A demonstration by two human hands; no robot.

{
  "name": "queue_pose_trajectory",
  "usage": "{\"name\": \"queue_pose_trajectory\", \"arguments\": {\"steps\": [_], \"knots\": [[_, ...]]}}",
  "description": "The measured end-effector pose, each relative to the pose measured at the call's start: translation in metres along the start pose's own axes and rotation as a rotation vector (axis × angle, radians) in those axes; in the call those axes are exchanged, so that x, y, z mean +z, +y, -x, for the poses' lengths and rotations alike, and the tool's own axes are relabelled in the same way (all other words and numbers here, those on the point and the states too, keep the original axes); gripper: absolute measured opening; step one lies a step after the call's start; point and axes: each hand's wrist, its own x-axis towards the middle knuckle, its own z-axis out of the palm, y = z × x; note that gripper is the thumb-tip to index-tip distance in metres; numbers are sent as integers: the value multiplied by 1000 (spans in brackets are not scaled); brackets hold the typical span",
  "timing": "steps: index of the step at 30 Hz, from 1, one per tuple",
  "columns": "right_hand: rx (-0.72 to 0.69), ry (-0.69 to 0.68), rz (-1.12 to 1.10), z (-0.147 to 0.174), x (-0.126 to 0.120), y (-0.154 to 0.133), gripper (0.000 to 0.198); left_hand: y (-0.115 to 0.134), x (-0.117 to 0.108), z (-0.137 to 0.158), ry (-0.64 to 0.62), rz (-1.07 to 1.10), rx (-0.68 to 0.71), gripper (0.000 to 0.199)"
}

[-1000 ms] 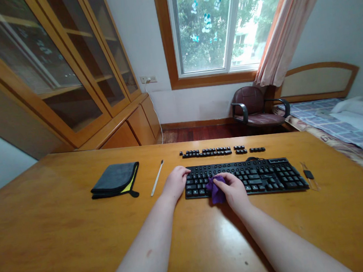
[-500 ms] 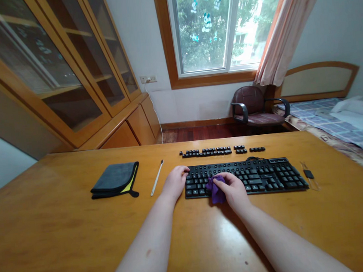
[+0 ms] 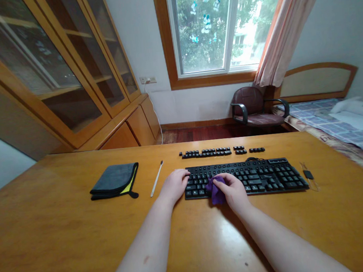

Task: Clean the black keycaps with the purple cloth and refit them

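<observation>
A black keyboard point(image 3: 254, 180) lies flat on the wooden desk, its upper row of keys stripped of caps. My left hand point(image 3: 175, 185) grips its left end, fingertips at the upper left corner. Bunched in the pinched fingers of my right hand point(image 3: 234, 191) is a purple cloth point(image 3: 218, 195), pressed on the left-middle keys near the front edge. The cloth and hand hide some keys beneath them. Behind the keyboard, loose black keycaps point(image 3: 215, 152) stand lined up in rows.
A folded grey towel point(image 3: 114, 179) with yellow lining and a white toothbrush point(image 3: 156, 180) lie left of my hands. Right of the keyboard rests a keycap puller point(image 3: 308, 175) with wire loops. Beyond the desk point(image 3: 83, 246) are an armchair point(image 3: 253, 107), a bed and glass cabinets.
Hardly anything differs. Both hands and the purple cloth keep their places on the keyboard; the whole view has shifted very slightly.
</observation>
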Motion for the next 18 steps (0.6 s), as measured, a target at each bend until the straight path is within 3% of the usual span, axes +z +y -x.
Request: {"name": "queue_pose_trajectory", "arguments": {"steps": [4, 12, 18], "knots": [[2, -10, -9, -1, -1, 3, 23, 4, -1, 1, 2, -55, -49, 33], [4, -24, -48, 0, 0, 1, 25, 14, 4, 6, 37, -297, -110, 30], [-11, -12, -32, 1, 0, 1, 27, 18, 6, 6, -3, -286, -172, 30]]}}
